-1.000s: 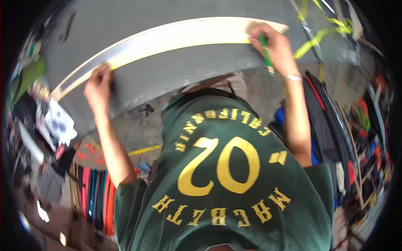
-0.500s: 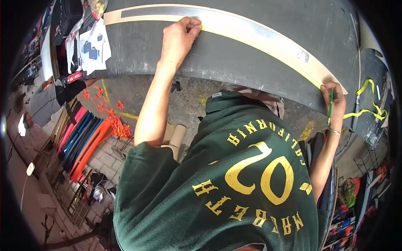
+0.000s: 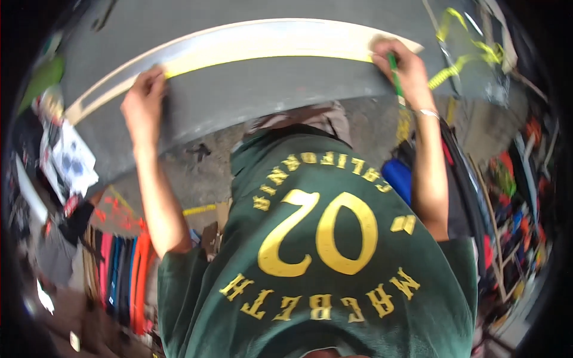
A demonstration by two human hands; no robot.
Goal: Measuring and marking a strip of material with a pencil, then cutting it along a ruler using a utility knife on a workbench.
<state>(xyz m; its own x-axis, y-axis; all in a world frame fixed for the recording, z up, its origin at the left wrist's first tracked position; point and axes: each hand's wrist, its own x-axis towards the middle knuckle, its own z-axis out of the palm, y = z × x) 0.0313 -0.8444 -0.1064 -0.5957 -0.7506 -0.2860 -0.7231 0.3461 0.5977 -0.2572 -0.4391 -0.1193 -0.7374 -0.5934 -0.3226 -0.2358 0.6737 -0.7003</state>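
Two hands pinch a yellow measuring tape [image 3: 197, 67] along a pale strip [image 3: 73, 111] on the grey table [image 3: 239, 86].
The strip, bearing a metal band [image 3: 239, 39], lies inside the table's near edge; the left hand [image 3: 143, 98] grips the tape there, while the right hand [image 3: 406, 65] presses its fingers together near the strip's right end, clasping a green pencil [image 3: 395, 77]. By the table's left edge, a clear bag-like bundle [image 3: 51, 104] has contents too blurred to tell.

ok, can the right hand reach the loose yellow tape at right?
Likely yes: the right hand holds a green pencil, but nothing obvious stands between that hand and the loose yellow tape.
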